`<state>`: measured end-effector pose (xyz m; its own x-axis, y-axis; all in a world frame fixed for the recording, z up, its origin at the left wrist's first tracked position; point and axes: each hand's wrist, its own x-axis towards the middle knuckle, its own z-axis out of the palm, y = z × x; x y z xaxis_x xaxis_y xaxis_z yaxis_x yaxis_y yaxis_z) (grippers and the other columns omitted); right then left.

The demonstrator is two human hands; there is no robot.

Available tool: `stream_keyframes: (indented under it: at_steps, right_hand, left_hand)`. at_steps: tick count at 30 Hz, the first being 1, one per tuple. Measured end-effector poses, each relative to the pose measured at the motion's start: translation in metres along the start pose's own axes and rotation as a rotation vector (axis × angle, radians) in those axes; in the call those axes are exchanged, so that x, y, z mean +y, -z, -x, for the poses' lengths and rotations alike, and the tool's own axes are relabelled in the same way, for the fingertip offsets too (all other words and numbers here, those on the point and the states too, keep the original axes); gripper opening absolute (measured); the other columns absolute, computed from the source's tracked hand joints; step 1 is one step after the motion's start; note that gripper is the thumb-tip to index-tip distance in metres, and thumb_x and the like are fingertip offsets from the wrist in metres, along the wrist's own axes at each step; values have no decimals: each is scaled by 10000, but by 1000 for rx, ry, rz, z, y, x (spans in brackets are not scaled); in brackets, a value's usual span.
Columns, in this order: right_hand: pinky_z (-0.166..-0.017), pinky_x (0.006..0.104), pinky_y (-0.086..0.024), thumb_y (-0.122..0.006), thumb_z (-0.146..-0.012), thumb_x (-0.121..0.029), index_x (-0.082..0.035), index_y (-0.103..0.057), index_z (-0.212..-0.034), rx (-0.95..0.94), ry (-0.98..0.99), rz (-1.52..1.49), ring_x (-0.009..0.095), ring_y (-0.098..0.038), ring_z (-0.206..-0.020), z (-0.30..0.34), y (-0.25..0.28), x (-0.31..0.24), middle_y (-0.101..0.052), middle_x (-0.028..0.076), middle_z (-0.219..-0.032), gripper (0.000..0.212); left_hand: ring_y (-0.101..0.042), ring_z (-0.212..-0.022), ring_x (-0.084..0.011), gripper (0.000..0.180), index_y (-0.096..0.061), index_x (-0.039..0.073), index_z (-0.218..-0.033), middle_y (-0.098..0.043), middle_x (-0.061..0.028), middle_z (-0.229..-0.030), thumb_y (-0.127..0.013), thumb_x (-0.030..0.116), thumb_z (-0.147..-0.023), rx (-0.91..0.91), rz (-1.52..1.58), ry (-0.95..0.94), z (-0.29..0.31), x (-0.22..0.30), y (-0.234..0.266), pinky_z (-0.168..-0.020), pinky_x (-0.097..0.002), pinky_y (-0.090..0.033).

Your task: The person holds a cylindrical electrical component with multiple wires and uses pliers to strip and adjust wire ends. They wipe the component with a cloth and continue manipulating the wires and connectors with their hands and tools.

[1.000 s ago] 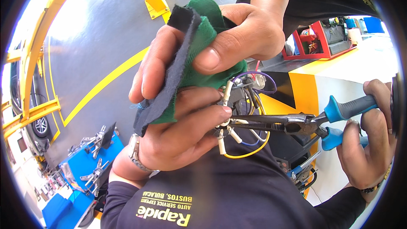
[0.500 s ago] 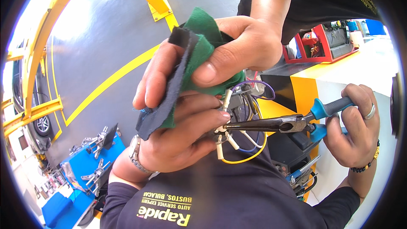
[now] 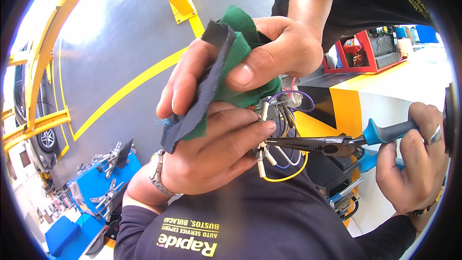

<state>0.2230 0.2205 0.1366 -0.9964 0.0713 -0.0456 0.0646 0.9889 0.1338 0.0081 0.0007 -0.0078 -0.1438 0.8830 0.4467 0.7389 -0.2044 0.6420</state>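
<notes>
My left hand [image 3: 216, 151], with a wristwatch, has its fingers closed around a small wired electrical part. Several white-sleeved terminals [image 3: 261, 166] stick out of it beside my fingertips. Yellow, purple, white and blue wires loop from its right side. In my right hand [image 3: 414, 163] are long-nose pliers [image 3: 332, 146] with blue and grey handles, their jaw tips at the terminals by my left fingertips. Whether the jaws grip a terminal is too small to tell. Another person's hand [image 3: 288, 50] holds a green and black cloth [image 3: 240, 43] against the part from above, hiding much of it.
The other person stands opposite in dark clothes. A red tool cart [image 3: 358, 65] is at the far right, near a yellow-and-black striped surface [image 3: 346, 110]. Blue work tables [image 3: 86, 188] with metal devices stand at lower left. A yellow steel frame [image 3: 53, 43] rises at the left.
Both my hands, the part and the pliers have shifted a little to the right. My right hand is also slightly lower. The other person's hand and cloth have moved slightly right too.
</notes>
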Motion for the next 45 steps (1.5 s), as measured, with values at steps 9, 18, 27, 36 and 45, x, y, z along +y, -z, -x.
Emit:
stream_keyframes:
  at_steps: [9,18,27,36,45]
  right_hand:
    - [-591,449,-576,-774,-649,117,60,-600,-835,-16,21,22,441,-670,-889,2,2,0,-578,299,-845,261]
    - [-581,457,-585,-808,-663,102,76,-625,-858,-46,26,21,443,-679,-877,6,2,-3,-572,267,-780,269]
    - [-628,451,-593,-848,-607,72,88,-641,-838,-87,282,151,430,-685,-890,-5,7,-6,-573,266,-787,311]
    - [-652,403,-564,-800,-650,113,69,-618,-851,-74,217,141,428,-657,-952,4,4,-3,-596,298,-960,275]
    - [-748,471,-508,-841,-541,-51,-24,-593,-819,148,46,-39,392,-635,-958,25,-36,15,-560,220,-966,373]
  left_hand:
    - [-261,-1525,-315,625,-432,-145,-1422,-486,-314,-1458,-553,281,-981,1124,933,-1279,-123,-91,-125,-1248,-353,-202]
    - [-265,-1516,-335,632,-431,-120,-1433,-446,-311,-1484,-526,312,-982,1057,952,-1333,-129,-103,-130,-1249,-388,-208]
    - [-268,-1507,-356,640,-430,-96,-1443,-406,-309,-1510,-499,342,-982,990,957,-1387,-123,-107,-125,-1251,-424,-215]
    - [-454,-1324,-337,573,-574,-43,-1308,-540,-236,-1332,-645,191,-791,243,276,-197,-19,-30,-28,-1151,-428,-344]
    - [-691,-1090,-306,593,-760,17,-1131,-724,-144,-1095,-842,-11,-544,16,143,35,2,-6,6,-1022,-424,-508]
